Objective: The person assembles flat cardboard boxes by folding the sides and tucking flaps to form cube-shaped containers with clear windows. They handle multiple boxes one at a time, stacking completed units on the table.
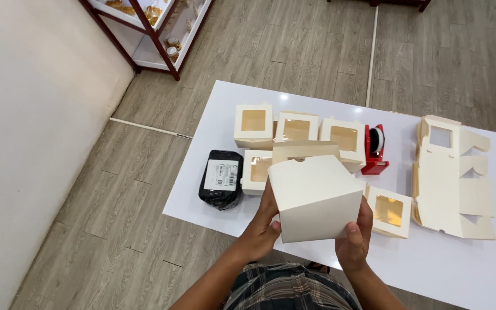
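Head view: I look down at my two hands holding a half-folded cream cardboard box point(316, 198) above the near edge of a white table point(460, 264).
Left hand: my left hand point(262, 227) grips the box's lower left edge, fingers curled behind the panel, closed on the card.
Right hand: my right hand point(356, 238) pinches the box's lower right corner, thumb on the front face and fingers wrapped behind.
Box in hand: it sits between my hands, tilted, with its plain side toward me and one flap standing up at the far side.
Beyond my hands: five finished window boxes sit on the table, three in a far row point(297, 127), one just past my left hand point(258, 171), and one just right of my right hand point(390, 211).
Far right of my right hand: a stack of flat, unfolded box blanks point(452, 183) lies on the table.
Past the box: a red tape dispenser point(375, 150) stands upright.
Left of my left hand: a black wrapped packet point(221, 179) with a white label lies near the table's edge.
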